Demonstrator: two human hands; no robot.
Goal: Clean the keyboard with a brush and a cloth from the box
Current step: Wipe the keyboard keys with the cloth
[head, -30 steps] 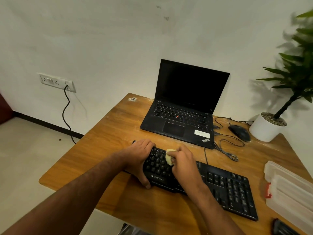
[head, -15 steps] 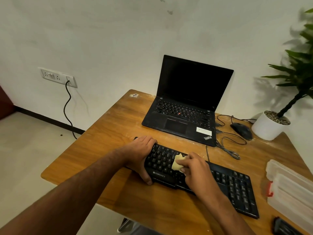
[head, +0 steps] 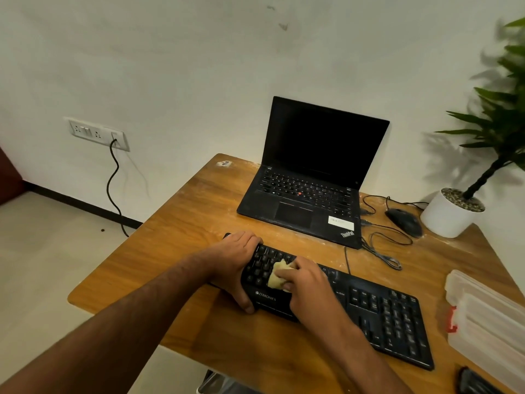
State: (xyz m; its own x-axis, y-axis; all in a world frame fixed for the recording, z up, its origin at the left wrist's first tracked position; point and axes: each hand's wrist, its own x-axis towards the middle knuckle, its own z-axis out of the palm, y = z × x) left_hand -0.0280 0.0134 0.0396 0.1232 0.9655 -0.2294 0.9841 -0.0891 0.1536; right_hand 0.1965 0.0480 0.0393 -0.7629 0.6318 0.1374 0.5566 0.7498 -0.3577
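Note:
A black keyboard [head: 383,317] lies slanted on the wooden desk [head: 176,251]. My left hand [head: 233,263] grips its left end, fingers over the top edge and thumb on the front edge. My right hand [head: 309,288] pinches a small yellow cloth [head: 277,275] and presses it on the keys at the keyboard's left part. A clear plastic box [head: 491,328] with a red latch sits at the desk's right edge. No brush can be made out.
An open black laptop [head: 306,194] stands behind the keyboard. A black mouse [head: 403,221] with loose cables and a white plant pot [head: 449,214] sit at the back right. A dark object [head: 474,382] lies at the bottom right corner. The desk's left edge drops to the floor.
My right hand has slid the cloth back and forth over the left keys, now lower toward the front row. My left hand has kept its grip on the keyboard's end.

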